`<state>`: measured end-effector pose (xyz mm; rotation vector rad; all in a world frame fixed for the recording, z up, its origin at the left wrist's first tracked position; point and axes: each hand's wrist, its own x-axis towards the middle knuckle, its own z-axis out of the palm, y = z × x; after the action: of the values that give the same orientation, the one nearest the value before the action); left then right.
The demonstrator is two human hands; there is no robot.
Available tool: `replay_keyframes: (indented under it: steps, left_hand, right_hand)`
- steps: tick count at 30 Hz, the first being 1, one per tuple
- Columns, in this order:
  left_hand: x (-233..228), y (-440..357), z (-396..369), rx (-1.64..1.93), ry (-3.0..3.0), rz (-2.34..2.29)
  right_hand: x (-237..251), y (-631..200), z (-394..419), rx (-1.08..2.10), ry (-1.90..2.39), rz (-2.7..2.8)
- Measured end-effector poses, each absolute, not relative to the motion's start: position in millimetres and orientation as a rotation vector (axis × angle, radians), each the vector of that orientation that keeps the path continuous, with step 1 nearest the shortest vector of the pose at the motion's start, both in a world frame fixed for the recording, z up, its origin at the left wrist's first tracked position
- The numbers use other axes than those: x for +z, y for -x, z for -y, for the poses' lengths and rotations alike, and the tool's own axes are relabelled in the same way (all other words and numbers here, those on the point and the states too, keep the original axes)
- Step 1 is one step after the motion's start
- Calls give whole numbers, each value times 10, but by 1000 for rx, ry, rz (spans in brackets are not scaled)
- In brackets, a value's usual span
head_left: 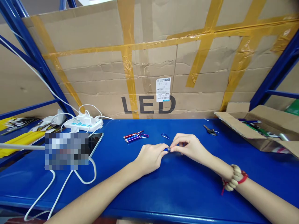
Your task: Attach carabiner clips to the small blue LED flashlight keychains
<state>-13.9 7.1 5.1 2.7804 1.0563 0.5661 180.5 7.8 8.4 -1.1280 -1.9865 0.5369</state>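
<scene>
1. Blue tube (166,149) is held over the surface (144,199).
2. My left fingers (161,147) close around it, seemingly to steady it.
3. My right fingers (176,149) pinch its metal end (169,149), likely for finer control.

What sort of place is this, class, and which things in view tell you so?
Probably a workshop or stockroom: the blue work surface stands between blue rack uprights, a large taped cardboard panel marked LED closes the back, and an open cardboard box holds assorted small items.

White power strip (81,125), metal keys (211,130)
</scene>
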Motion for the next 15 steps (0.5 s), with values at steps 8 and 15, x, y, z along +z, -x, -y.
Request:
replay_keyframes:
  steps: [8,15]
  left_hand:
    - [-6,139,-72,864,-2860,-892]
    - [-36,146,-69,909,-2873,-840]
  right_hand:
    - [159,-1788,-24,1051,1282,1796]
    - [125,-1811,-35,1218,1354,1676]
